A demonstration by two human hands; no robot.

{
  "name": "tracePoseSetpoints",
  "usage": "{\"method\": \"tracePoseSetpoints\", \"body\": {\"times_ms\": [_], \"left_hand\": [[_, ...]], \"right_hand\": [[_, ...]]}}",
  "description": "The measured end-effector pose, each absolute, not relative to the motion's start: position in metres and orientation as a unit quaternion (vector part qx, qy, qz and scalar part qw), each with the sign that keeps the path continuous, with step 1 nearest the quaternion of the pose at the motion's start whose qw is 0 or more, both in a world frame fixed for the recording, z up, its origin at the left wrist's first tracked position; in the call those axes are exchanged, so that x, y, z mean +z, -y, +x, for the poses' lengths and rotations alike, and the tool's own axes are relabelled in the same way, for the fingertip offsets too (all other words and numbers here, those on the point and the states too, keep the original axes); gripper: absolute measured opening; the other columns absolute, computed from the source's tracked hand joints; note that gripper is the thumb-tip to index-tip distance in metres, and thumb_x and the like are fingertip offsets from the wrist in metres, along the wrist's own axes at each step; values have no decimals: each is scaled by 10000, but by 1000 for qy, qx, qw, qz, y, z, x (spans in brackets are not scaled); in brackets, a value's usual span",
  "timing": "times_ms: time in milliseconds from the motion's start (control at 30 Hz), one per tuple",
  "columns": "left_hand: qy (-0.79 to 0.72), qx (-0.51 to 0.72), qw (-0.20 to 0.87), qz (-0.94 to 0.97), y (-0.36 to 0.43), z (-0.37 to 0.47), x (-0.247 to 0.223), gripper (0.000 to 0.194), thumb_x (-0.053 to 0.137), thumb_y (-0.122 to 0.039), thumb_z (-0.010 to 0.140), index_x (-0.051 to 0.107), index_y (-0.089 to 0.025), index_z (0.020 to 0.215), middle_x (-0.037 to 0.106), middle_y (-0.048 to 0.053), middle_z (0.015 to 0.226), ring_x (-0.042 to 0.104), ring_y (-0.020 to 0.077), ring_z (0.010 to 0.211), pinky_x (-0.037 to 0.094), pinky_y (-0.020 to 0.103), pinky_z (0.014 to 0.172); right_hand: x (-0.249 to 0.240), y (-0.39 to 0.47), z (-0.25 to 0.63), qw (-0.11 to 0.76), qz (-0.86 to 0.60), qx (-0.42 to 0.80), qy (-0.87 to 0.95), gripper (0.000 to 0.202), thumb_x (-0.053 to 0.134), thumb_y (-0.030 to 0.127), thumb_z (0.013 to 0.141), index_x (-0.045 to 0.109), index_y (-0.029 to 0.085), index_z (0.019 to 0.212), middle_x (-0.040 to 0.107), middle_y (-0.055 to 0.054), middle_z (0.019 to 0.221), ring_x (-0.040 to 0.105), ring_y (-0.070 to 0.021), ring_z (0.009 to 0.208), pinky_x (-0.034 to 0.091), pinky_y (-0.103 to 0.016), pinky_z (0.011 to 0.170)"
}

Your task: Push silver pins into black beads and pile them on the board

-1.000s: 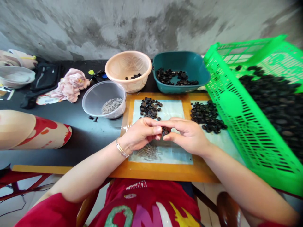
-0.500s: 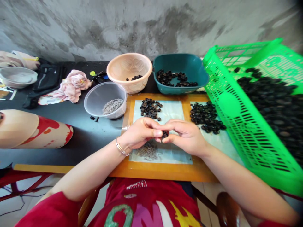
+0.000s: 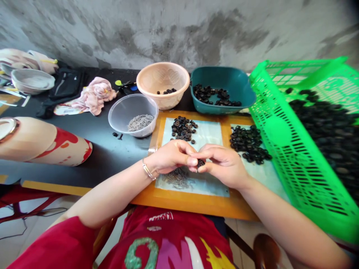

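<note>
Plainly, we sit at a black table (image 3: 103, 151), a green crate (image 3: 276, 130) slanting along its right side and a teal basin (image 3: 221, 109) at the back. Our forearms converge over a pale sheet (image 3: 209, 185), hands meeting at the fingertips. Our right hand (image 3: 226, 164) arches inward, thumb and forefinger gripping a small black part (image 3: 201, 163) just above the sheet. Our left hand (image 3: 174, 157) bends toward it, thumb closed against its fingers; whether anything sits in that pinch, we cannot tell. Compared with half a second ago, most of the background lies farther right in our view, the cream-and-red container (image 3: 67, 144) now shows its metal rim, and our pinching pose is nearly unchanged.
</note>
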State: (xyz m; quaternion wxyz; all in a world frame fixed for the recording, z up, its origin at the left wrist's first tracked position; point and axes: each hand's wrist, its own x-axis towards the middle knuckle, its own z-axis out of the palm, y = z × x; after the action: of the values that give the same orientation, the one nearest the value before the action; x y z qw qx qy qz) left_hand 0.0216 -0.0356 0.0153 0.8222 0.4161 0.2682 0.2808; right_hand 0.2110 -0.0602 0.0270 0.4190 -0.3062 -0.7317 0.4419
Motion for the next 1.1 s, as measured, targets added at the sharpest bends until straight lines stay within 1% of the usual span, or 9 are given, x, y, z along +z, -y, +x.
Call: {"method": "tracePoseSetpoints", "body": {"times_ms": [133,367,567,667,800,967,1033,1067,1100], "left_hand": [[-268,272,836,395,36,22,16,301,927,-354,536,745,-133,628,692,44,585,623,117,566,511,254,642],[-276,275,842,372,37,22,15,337,931,-371,523,727,-119,613,691,52,551,632,111,530,511,224,588],[-268,330,813,399,41,27,12,339,909,-401,566,724,-122,616,694,49,573,633,120,545,511,237,595],[-283,373,777,421,43,30,10,338,901,-409,580,725,-130,653,701,40,607,634,127,544,514,250,586],[-310,429,712,461,45,33,9,346,893,-424,586,698,-141,622,693,31,619,648,150,598,527,277,621],[-318,506,607,524,49,34,12,261,874,-341,647,696,-152,625,685,21,657,622,118,633,496,231,622],[-321,519,572,548,51,33,13,259,867,-354,660,711,-148,688,684,30,706,625,119,676,501,229,651],[-316,520,566,556,52,33,13,287,859,-381,668,726,-151,776,685,35,745,629,125,697,510,236,668],[-309,519,565,562,53,34,13,366,851,-419,671,730,-158,896,684,42,794,635,132,717,523,249,686]], "right_hand": [[26,61,210,436,-309,429,728,209,735,423,840,785,240,927,687,-16,728,627,-144,665,514,-292,667],[25,63,209,440,-332,443,707,221,758,410,821,779,233,951,699,-31,743,627,-162,667,515,-323,668],[20,67,207,467,-333,488,658,205,772,376,814,766,225,952,679,-26,741,619,-161,675,496,-315,642],[18,67,205,486,-334,504,631,214,793,390,790,764,229,928,671,-21,742,623,-163,678,501,-310,630],[16,67,205,492,-332,529,606,204,801,362,785,761,242,944,683,-21,772,641,-167,701,523,-309,645],[17,66,205,508,-331,519,602,162,798,309,792,761,258,942,717,-7,821,660,-147,744,538,-269,693],[17,65,205,516,-338,502,606,162,797,319,792,763,261,939,727,-6,841,670,-148,769,548,-263,710],[17,64,206,520,-345,490,609,166,799,325,789,763,262,938,732,-6,851,676,-151,780,554,-264,717],[17,63,206,524,-353,477,611,172,802,331,784,762,261,935,736,-7,858,682,-155,786,559,-267,720]]}}
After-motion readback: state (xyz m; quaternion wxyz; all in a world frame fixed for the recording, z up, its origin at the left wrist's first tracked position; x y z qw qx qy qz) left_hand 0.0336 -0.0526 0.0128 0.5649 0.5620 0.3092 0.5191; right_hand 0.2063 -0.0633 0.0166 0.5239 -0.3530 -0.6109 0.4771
